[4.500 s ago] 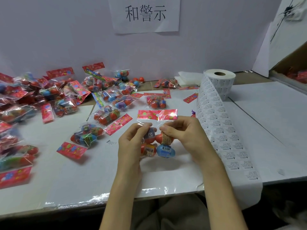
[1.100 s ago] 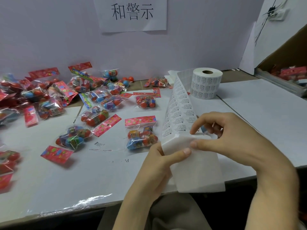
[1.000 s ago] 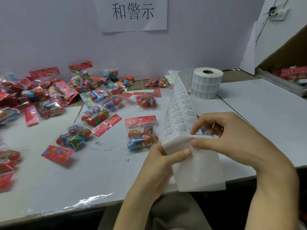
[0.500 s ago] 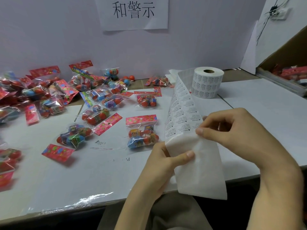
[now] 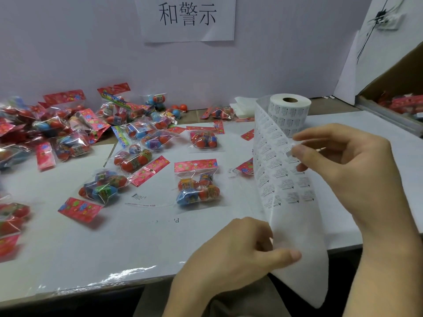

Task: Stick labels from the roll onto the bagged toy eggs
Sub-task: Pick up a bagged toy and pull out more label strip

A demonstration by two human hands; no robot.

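A white label roll [image 5: 290, 114] stands upright at the back right, and its strip [image 5: 278, 177] runs toward me over the table edge. My left hand [image 5: 235, 255] pinches the bare lower part of the strip between thumb and fingers. My right hand [image 5: 343, 170] pinches a small label [image 5: 289, 153] lifted off the strip between thumb and forefinger. A bag of toy eggs [image 5: 198, 186] with a red header card lies flat on the table just left of the strip, free of both hands.
Many more bagged eggs [image 5: 68, 133] pile up at the left and back. Another bag [image 5: 203, 138] lies behind the near one. A cardboard box [image 5: 393, 83] sits at the far right. A sheet with printed characters [image 5: 186, 17] hangs on the wall.
The bag I held earlier lies on the table. My left hand slid down the strip, and my right hand rose up it, peeling a label off.
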